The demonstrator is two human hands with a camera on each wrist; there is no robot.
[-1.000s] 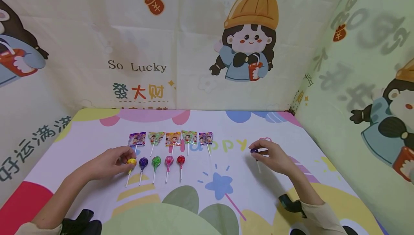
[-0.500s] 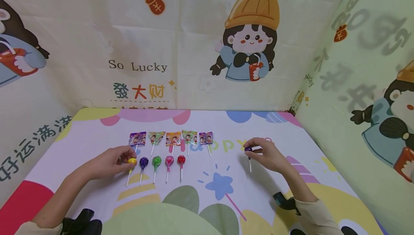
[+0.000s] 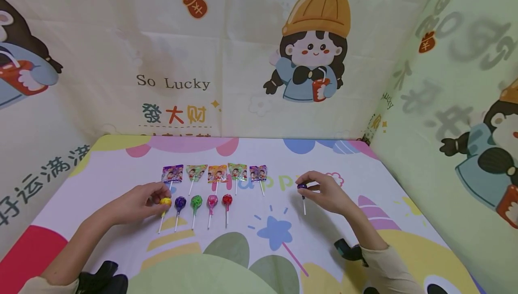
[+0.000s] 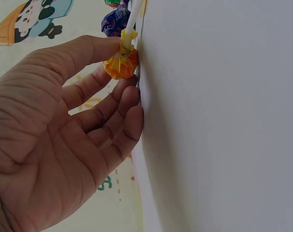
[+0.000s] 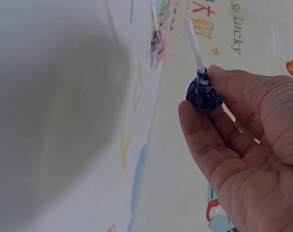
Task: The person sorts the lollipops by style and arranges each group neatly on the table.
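My left hand (image 3: 141, 203) pinches the head of a yellow lollipop (image 3: 165, 201) at the left end of the front row; in the left wrist view its wrapper (image 4: 121, 65) sits between thumb and fingers. My right hand (image 3: 325, 191) holds a dark purple lollipop (image 5: 204, 94) by its head, stick pointing down, to the right of the rows. Beside the yellow one lie a purple lollipop (image 3: 180, 202), a green lollipop (image 3: 196, 202), a pink lollipop (image 3: 212, 201) and a red lollipop (image 3: 227, 200), sticks toward me.
Behind them runs a row of flat-wrapped lollipops, from a purple packet (image 3: 172, 173) at left to another purple packet (image 3: 258, 173) at right. The printed tablecloth (image 3: 279, 213) covers the table. Patterned cloth walls (image 3: 243, 51) stand at the back and sides.
My right hand has moved left with the purple lollipop, closer to the rows. My left hand stays in place on the yellow lollipop.
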